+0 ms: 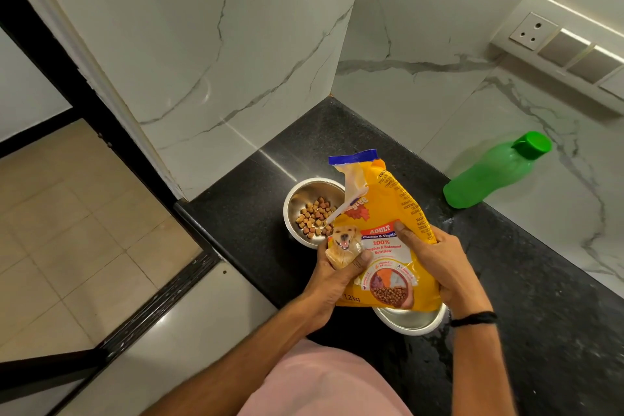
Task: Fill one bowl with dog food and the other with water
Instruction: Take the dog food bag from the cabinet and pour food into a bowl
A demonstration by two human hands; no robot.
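- The black speckled counter [540, 297] runs into a corner of white marble-look wall [202, 44].
- The yellow dog food bag [381, 233] is held upright over the counter, between the two bowls, its blue-edged top open. It reads "ADULT", "100% Complete & Balanced Nutrition" and "1.2kg". The brand name is folded over and only partly legible.
- The green bottle [489, 176], cap on, stands against the wall to the right.
- A socket and switch plate [560, 44] is on the right wall.
- The far steel bowl [293, 192] holds a small heap of brown kibble [315, 214].
- The near steel bowl [410, 321] is mostly hidden under the bag, and its contents cannot be seen.
- The right hand [435, 260] wraps around the bag's right edge, thumb on the front.
- The left hand [332, 275] grips the lower left corner, thumb beside the printed dog.
- A black band [472, 317] circles the right wrist.
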